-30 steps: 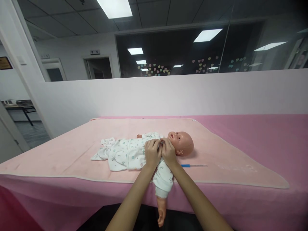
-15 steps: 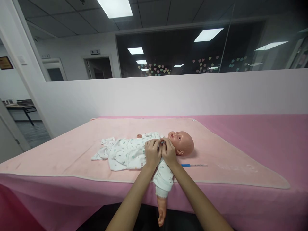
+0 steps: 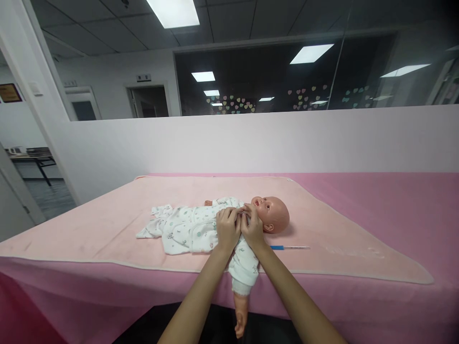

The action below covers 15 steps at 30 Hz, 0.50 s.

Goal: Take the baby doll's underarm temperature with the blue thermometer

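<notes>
A baby doll point(image 3: 274, 214) lies on its back on a light pink blanket point(image 3: 107, 229), head to the right, dressed in a white printed romper point(image 3: 186, 230). My left hand point(image 3: 227, 229) and my right hand point(image 3: 253, 228) sit side by side on the doll's chest near the collar, fingers curled and pinching the romper fabric. One doll arm point(image 3: 241, 306) in a white sleeve hangs over the table's near edge between my forearms. A thin thermometer with a blue end point(image 3: 289, 247) lies on the blanket just right of my right wrist.
The blanket covers a table with a darker pink cloth point(image 3: 394, 205). A white partition wall point(image 3: 251, 143) rises behind it, with dark glass above. At the far left an opening shows a corridor and a desk point(image 3: 32, 160).
Both hands stay on the doll's collar with only slight finger movement; the camera view has shifted down a little.
</notes>
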Available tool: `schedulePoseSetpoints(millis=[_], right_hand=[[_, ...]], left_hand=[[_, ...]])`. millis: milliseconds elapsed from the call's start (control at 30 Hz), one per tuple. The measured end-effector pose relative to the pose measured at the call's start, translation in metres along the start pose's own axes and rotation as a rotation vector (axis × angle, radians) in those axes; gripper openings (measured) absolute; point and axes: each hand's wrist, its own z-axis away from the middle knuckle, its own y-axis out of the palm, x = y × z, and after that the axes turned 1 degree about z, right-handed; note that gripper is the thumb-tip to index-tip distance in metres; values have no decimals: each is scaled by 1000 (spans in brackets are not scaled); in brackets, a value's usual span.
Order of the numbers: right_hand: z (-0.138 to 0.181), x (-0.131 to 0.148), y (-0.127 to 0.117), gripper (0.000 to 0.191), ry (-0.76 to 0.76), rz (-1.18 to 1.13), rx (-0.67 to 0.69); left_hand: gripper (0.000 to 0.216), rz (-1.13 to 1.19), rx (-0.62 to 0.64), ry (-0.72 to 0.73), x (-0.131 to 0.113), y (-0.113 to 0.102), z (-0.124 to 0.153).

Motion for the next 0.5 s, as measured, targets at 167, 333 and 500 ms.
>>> schedulePoseSetpoints(millis=[167, 333, 500], right_hand=[[2, -3, 2, 22, 3, 20, -18], [1, -5, 3, 16, -1, 31, -33], [1, -2, 3, 18, -49, 94, -60]], left_hand=[[16, 10, 1, -13, 0, 0, 0], [12, 16, -13, -19, -1, 0, -1], [10, 48, -31, -43, -2, 0, -2]])
